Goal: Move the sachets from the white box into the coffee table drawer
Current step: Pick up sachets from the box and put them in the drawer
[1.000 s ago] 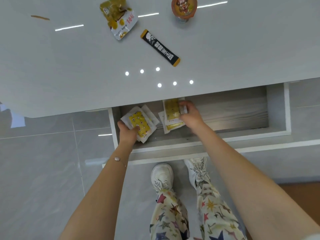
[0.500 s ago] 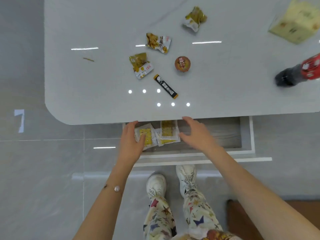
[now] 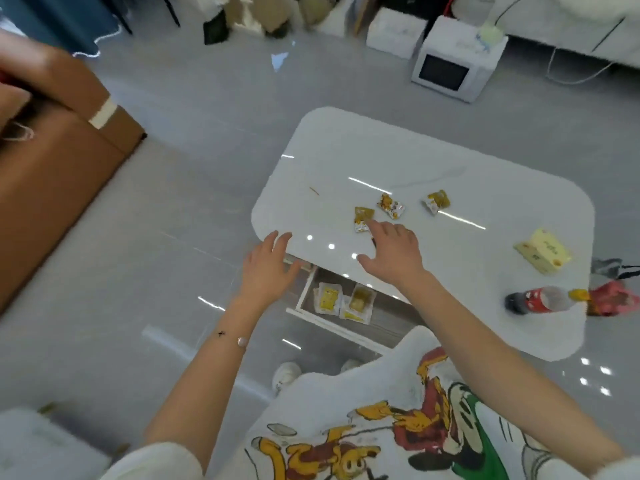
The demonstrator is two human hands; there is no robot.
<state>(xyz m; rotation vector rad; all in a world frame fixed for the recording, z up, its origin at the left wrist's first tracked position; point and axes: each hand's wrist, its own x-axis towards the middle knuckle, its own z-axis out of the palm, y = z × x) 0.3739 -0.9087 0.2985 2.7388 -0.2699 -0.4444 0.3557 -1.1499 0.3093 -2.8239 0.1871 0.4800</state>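
Inside drawer point(image 3: 305, 295) I note two flat white-and-yellow sachets point(image 3: 327, 298), long axes front-to-back; left hand point(image 3: 268, 271) and right hand point(image 3: 394, 252) spread, empty.

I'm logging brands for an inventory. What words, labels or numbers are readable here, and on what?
Nothing reads clearly enough to quote.
Sachets in the drawer: yellow print, blurred.
Snack packets on the tabletop: print too small.
Yellow box: dark marks, blurred.
Bottle: red label, blurred.
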